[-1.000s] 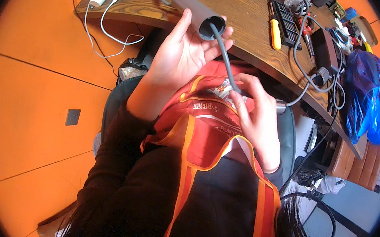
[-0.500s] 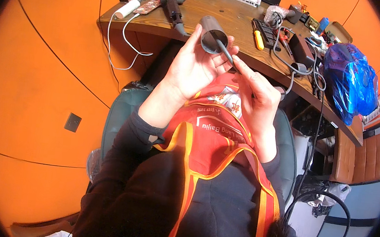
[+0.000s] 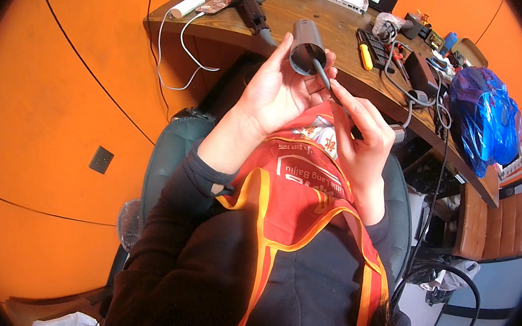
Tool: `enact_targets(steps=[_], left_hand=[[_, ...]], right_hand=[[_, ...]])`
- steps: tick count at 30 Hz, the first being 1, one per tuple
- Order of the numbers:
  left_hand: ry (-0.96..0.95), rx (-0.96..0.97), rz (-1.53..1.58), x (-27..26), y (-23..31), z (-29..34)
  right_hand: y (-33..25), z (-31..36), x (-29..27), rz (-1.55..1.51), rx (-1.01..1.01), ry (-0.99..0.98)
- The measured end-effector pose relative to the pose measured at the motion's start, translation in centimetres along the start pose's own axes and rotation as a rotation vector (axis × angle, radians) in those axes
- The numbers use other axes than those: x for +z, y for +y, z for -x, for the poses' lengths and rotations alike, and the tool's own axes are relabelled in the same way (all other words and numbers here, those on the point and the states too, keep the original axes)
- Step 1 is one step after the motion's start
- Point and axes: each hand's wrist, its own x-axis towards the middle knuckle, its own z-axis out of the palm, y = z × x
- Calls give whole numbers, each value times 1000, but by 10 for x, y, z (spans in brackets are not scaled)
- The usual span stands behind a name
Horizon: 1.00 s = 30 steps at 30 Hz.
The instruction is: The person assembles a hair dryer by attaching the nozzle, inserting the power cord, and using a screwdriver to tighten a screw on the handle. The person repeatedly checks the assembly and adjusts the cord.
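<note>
The left hand (image 3: 274,101) is grasping a grey tube (image 3: 306,35); the right hand's (image 3: 369,132) fingers are pinching a cable (image 3: 321,74) (also grey).

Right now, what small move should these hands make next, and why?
Perhaps the right hand should gently centre the cord it holds, which slants off-centre out of the open tube in the left hand.

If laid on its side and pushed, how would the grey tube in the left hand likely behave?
The grey tube would probably roll, since its outer wall looks round. It is likely light for its size, as the open end shows a hollow inside. The grey cable running into that opening might drag on it and check the roll.
</note>
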Motion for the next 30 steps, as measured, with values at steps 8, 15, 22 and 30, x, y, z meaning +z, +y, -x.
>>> enact_targets(steps=[8, 15, 22, 30], left_hand=[[36, 10, -27, 3, -4, 0], [107, 77, -123, 8, -13, 1], [148, 109, -155, 9, -14, 0], [22, 53, -89, 9, -15, 0]], right_hand=[[-1, 2, 2, 19, -40, 33], [-5, -9, 15, 296, -228, 229], [0, -18, 30, 407, -225, 288], [2, -17, 32, 436, -238, 301]])
